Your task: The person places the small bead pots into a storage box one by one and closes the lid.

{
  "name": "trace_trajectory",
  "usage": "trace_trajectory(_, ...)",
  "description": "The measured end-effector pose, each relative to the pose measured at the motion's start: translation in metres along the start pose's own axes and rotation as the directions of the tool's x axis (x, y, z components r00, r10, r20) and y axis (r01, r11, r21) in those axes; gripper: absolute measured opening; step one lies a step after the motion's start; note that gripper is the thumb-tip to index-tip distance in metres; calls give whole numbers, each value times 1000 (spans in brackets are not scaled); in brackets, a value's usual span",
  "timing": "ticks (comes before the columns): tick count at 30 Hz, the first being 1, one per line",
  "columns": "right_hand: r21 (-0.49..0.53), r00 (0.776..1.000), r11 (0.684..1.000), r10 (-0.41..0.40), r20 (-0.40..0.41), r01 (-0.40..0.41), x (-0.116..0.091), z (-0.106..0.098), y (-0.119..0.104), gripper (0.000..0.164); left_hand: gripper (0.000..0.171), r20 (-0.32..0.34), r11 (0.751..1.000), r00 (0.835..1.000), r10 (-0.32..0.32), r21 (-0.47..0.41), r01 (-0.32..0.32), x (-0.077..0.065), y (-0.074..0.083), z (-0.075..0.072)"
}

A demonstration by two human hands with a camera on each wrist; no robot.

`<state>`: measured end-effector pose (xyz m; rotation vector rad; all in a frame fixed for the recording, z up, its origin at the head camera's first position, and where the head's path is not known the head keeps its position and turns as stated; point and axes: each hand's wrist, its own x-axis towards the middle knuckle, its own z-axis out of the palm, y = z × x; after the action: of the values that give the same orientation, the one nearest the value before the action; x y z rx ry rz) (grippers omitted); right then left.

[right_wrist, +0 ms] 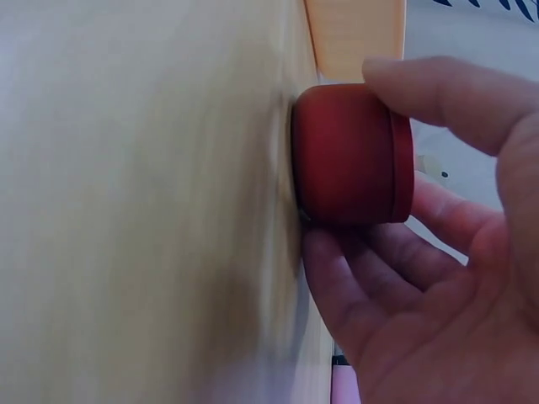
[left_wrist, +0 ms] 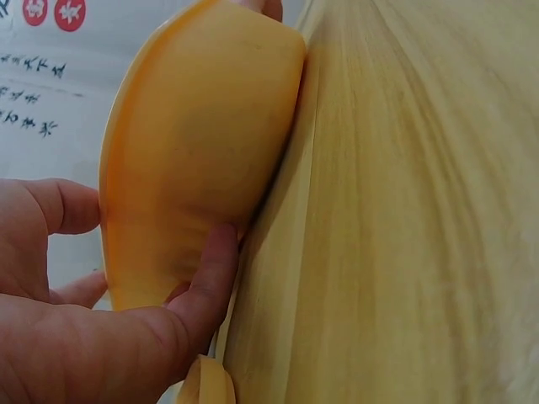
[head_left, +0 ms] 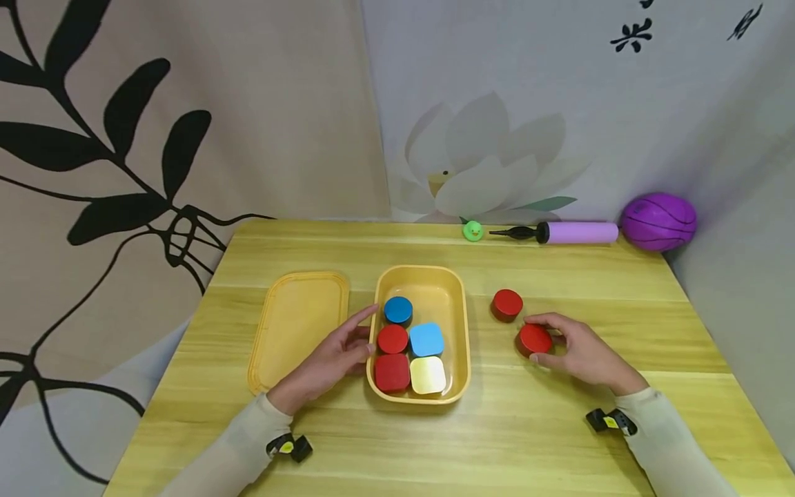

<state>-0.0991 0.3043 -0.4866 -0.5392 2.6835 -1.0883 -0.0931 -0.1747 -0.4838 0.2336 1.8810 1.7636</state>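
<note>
A yellow rectangular box (head_left: pixel 461 310) stands lidless on the table, holding a blue round tin (head_left: pixel 398 308), a red round tin (head_left: pixel 393 339), a red square tin (head_left: pixel 392 372), a light blue square tin (head_left: pixel 426 339) and a pale yellow square tin (head_left: pixel 428 375). My left hand (head_left: pixel 338 355) touches the box's left side from outside, its fingertips against the wall and rim. To the right of the box, my right hand (head_left: pixel 580 348) grips a red round tin (right_wrist: pixel 349 156) between thumb and fingers, its base at the tabletop. Another red round tin (head_left: pixel 506 304) stands just behind it.
The box's yellow lid (head_left: pixel 304 324) lies flat left of the box, partly behind my left hand. Along the back edge are a small green toy duck (head_left: pixel 473 231), a purple hand pump (head_left: pixel 580 232) and a purple ball (head_left: pixel 659 221). Walls rise behind the table.
</note>
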Motion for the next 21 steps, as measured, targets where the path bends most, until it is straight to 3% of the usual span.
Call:
trace_trajectory(9, -3, 1000, 1000, 13, 4, -13, 0, -1, -2, 64, 71, 6, 1000, 1000, -16, 0, 16, -2, 1, 0)
trace_trajectory(21, -35, 996, 999, -42, -79, 39, 10, -16, -15, 58, 71, 7, 1000, 1000, -3, 7, 3, 1, -1, -1)
